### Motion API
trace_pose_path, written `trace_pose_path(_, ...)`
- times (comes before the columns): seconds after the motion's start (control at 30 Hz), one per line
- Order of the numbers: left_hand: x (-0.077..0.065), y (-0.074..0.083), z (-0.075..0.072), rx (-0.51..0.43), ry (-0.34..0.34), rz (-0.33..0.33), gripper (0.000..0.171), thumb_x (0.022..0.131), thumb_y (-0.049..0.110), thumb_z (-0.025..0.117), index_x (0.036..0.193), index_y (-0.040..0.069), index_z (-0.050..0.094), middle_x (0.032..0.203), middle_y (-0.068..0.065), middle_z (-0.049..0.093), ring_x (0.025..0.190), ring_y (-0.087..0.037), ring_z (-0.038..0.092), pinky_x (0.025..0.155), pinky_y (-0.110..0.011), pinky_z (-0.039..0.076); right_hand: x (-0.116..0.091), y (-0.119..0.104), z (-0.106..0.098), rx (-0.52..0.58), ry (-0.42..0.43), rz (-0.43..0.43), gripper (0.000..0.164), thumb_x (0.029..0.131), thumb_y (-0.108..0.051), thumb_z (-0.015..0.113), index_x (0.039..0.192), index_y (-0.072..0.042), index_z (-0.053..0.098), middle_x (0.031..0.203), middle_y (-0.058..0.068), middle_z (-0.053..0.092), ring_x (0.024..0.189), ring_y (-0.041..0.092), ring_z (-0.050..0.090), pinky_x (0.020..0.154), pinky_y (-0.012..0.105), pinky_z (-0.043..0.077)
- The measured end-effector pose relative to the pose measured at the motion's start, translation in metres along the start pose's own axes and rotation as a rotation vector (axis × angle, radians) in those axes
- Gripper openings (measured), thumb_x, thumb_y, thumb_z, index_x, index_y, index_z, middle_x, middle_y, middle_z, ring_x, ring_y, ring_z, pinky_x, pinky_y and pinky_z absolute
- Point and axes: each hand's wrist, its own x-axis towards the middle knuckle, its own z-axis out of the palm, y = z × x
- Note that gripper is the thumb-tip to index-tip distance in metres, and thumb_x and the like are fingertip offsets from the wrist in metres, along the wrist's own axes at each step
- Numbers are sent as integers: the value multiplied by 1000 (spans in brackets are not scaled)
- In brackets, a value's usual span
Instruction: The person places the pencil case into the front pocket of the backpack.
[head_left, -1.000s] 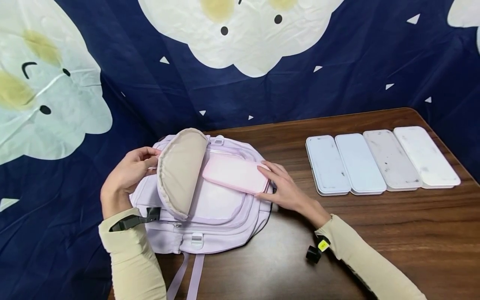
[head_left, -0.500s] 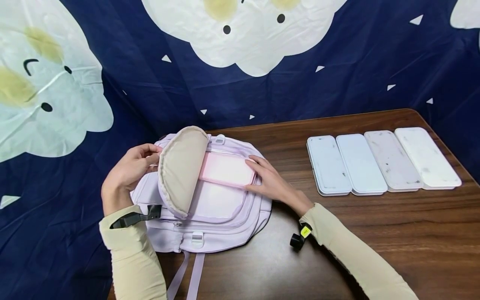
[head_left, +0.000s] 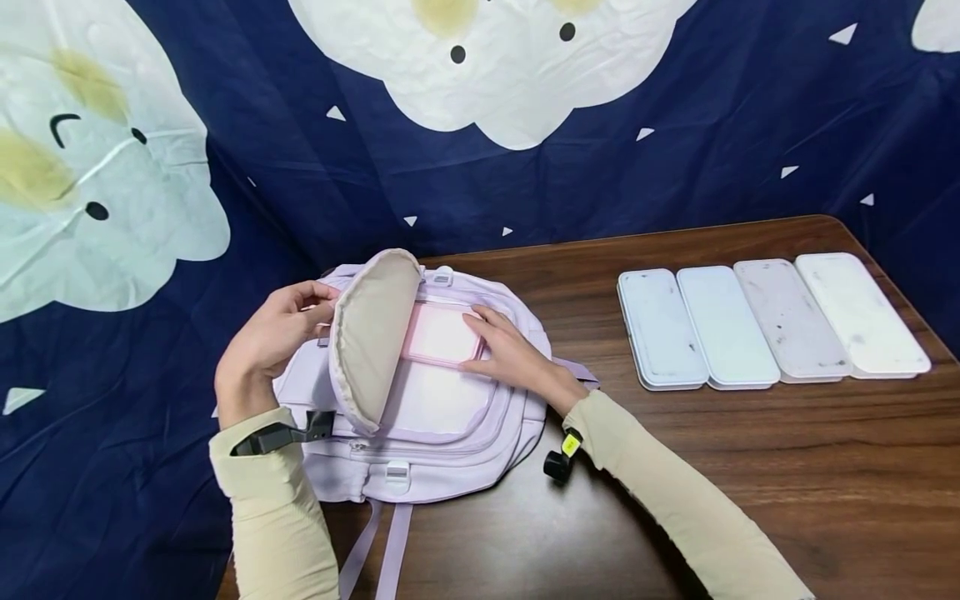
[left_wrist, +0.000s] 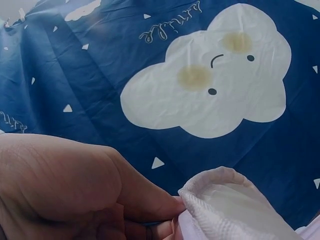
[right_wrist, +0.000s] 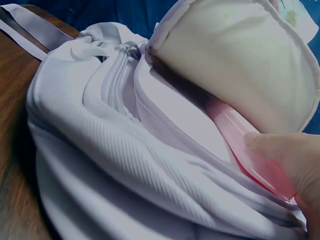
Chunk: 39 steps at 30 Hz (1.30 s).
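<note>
A pink case (head_left: 442, 335) is held by the right hand (head_left: 513, 354) at the opening of a lilac backpack (head_left: 457, 486), its flap (head_left: 378, 333) pinched up by the left hand (head_left: 273, 337).

The right forearm (head_left: 667, 487) is stretched in from the near right, the case's right end gripped between thumb, near, and fingers, far; its left end is hidden beneath the flap. The left hand is bent rightward, the flap's edge caught between thumb and fingertips. Four pale cases (head_left: 727, 329) are lined up on the counter (head_left: 810, 450) at right.
</note>
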Motion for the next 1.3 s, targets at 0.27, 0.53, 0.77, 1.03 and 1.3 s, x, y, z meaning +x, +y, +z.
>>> trace_pose_path(0.27,0,0,0,4,-1,-3,11,97,3,46,106,-3,47,81,9,58,67,-4,55,59,-17,45,19,-11,10,-41,-17,-7,82,78,-38,78,140,2,43,146,22,38,136,35,36,114,42,30)
trace_pose_path(0.53,0,-2,0,15,4,7,12,98,4,47,107,-4,47,84,10,58,70,-3,57,63,-17,48,31,-21,23,-108,19,30,79,77,-43,78,136,-1,47,137,20,43,124,32,46,109,40,37)
trace_pose_path(0.77,-1,-4,-2,49,16,18,13,98,3,45,108,-6,47,85,10,58,71,-3,57,66,-17,50,25,-36,23,-100,29,162,70,82,-39,75,132,-1,44,112,17,57,101,29,59,89,39,51)
trace_pose_path(1.03,-3,-6,-3,42,23,13,14,98,4,45,109,-6,46,87,10,58,74,-2,58,67,-17,51,19,-46,23,32,62,154,53,86,-6,64,133,1,42,104,11,62,91,22,62,84,35,53)
trace_pose_path(1.3,-5,-7,-2,81,31,-6,21,100,8,44,112,-8,45,91,10,55,80,-2,58,71,-19,51,21,-47,32,72,14,48,67,86,4,53,147,0,25,115,14,61,104,22,62,93,32,50)
